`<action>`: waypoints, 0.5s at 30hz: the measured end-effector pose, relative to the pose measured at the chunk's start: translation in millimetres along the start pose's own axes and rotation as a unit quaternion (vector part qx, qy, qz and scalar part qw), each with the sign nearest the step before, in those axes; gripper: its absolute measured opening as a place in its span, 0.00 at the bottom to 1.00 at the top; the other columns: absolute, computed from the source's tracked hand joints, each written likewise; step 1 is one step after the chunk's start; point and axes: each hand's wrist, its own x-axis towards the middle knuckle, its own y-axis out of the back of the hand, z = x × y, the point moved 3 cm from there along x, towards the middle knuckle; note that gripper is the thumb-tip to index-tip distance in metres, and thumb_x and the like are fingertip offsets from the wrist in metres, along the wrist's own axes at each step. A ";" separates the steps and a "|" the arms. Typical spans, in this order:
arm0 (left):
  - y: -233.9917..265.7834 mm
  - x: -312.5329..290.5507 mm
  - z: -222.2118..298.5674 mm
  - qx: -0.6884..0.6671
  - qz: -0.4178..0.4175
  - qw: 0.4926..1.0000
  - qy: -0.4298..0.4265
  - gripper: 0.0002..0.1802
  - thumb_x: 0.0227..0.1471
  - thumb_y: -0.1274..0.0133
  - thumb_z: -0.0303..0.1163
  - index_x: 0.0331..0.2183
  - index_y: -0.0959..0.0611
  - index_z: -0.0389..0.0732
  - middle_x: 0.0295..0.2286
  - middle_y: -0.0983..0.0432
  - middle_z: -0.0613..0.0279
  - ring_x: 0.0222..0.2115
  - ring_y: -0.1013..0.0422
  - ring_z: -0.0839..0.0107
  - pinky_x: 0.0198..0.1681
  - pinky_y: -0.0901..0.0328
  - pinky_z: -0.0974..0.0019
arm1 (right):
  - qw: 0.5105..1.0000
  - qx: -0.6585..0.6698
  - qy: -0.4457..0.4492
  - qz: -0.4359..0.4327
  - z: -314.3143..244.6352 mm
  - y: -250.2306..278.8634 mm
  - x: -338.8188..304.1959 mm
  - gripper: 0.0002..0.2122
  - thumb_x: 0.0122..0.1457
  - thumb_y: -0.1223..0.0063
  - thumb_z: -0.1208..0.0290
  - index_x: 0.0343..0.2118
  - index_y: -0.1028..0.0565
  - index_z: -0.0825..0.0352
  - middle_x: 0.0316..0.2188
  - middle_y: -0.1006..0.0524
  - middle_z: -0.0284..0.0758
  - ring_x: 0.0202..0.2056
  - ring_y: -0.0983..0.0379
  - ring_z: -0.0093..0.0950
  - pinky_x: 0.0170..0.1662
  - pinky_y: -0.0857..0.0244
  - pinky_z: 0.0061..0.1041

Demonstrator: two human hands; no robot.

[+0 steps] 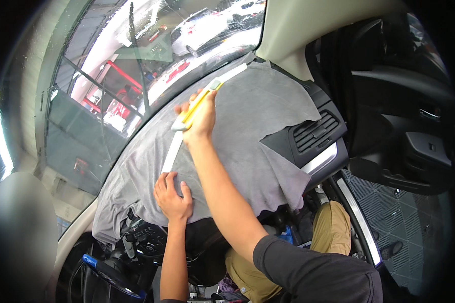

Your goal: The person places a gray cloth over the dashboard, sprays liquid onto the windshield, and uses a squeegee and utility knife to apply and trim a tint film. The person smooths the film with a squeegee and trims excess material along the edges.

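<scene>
My right hand (199, 118) grips a yellow knife (194, 107) over the white strip (171, 154). My left hand (173, 194) lies open, flat on the grey cloth (247, 136).

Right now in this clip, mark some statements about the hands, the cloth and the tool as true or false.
1. The right hand grips a yellow-handled tool. True.
2. The left hand rests flat on the grey cloth. True.
3. The cloth lies folded on the seat. False: it is spread over the dashboard.
4. The left hand holds the tool. False: the right does.
5. The air vent is fully covered. False: it shows beside the cloth's edge.
</scene>
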 end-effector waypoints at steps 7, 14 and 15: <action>2.5 3.0 1.5 -0.003 0.005 1.000 0.001 0.20 0.43 0.50 0.36 0.40 0.24 0.40 0.43 0.32 0.53 0.47 0.37 0.54 0.53 0.46 0.54 | 0.967 0.176 -0.184 -0.027 -2.0 8.8 140.2 0.22 0.65 0.74 0.50 0.22 0.35 0.58 0.14 0.35 0.23 0.15 0.38 0.19 0.22 0.36 0.21; 4.0 4.5 1.9 -0.005 -0.010 1.000 0.017 0.20 0.43 0.50 0.36 0.40 0.24 0.39 0.43 0.32 0.53 0.47 0.37 0.54 0.53 0.47 0.54 | 0.973 0.049 -0.217 0.063 -23.2 27.4 204.3 0.28 0.63 0.75 0.46 0.10 0.40 0.58 0.06 0.42 0.24 0.08 0.46 0.19 0.11 0.49 0.17; 4.5 3.8 1.5 -0.004 -0.008 1.000 0.016 0.20 0.43 0.50 0.36 0.40 0.24 0.39 0.43 0.32 0.53 0.47 0.37 0.54 0.53 0.47 0.54 | 0.973 0.021 -0.220 0.062 -28.0 32.2 209.3 0.29 0.63 0.76 0.43 0.10 0.40 0.58 0.06 0.42 0.24 0.08 0.47 0.19 0.11 0.50 0.17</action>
